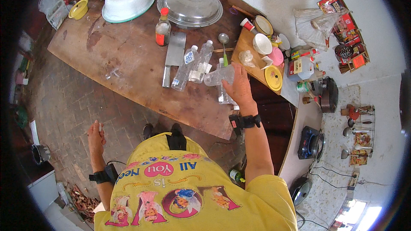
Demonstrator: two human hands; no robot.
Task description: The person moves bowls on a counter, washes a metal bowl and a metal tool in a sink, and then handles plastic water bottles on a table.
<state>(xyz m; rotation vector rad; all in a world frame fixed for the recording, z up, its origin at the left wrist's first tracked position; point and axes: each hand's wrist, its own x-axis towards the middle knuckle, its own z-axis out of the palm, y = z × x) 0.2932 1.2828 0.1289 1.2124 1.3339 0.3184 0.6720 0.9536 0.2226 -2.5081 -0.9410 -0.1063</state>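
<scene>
My right hand (239, 85) reaches over the brown wooden table (128, 83) and grips a clear plastic cup (220, 76). Beneath and beside it lies a clear plastic bottle (224, 94). Two more clear plastic bottles, one (185, 70) with a blue-and-white label and one (201, 61) with a pale label, lie just to the left. Beside them rests a cleaver (175, 49), its handle towards me. A ladle (223, 40) with a green handle lies beyond the cup. My left hand (96, 136) hangs over the brick floor, fingers loosely curled; a small white thing shows at its fingertips, too small to name.
A sauce bottle (163, 29) with a red cap stands behind the cleaver, near a lidded metal pan (190, 6) and an upturned white basin (128, 1). At right, a wooden board (247, 45) holds bowls and a yellow lid (273, 77). A green bottle (237, 175) is low beside me.
</scene>
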